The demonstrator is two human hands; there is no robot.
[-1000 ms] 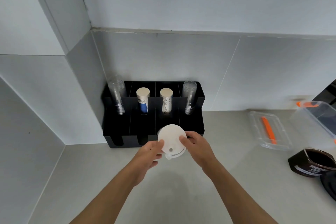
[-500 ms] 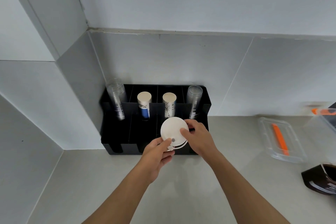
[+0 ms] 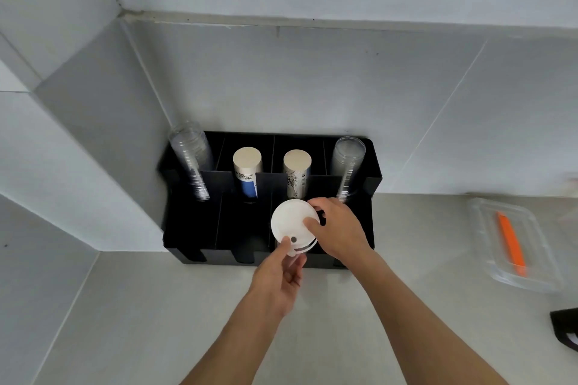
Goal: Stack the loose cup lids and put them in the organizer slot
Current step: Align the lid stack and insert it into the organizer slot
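Observation:
A stack of white cup lids (image 3: 289, 225) hovers over the front row of the black organizer (image 3: 194, 228), above the third slot from the left. My right hand (image 3: 339, 230) grips the stack's right rim with thumb and fingers. My left hand (image 3: 281, 275) holds its near edge from below, thumb on top beside the sip hole. The slot under the lids is hidden by them.
The organizer's back row holds two stacks of clear cups (image 3: 190, 159) and two stacks of paper cups (image 3: 247, 175). A clear container lid with an orange strip (image 3: 513, 244) lies on the counter at right. A dark object (image 3: 566, 327) sits at the right edge. Walls close in left and behind.
Both hands have carried the lid stack forward from above the counter to over the organizer's front slots. The camera has come closer to the organizer.

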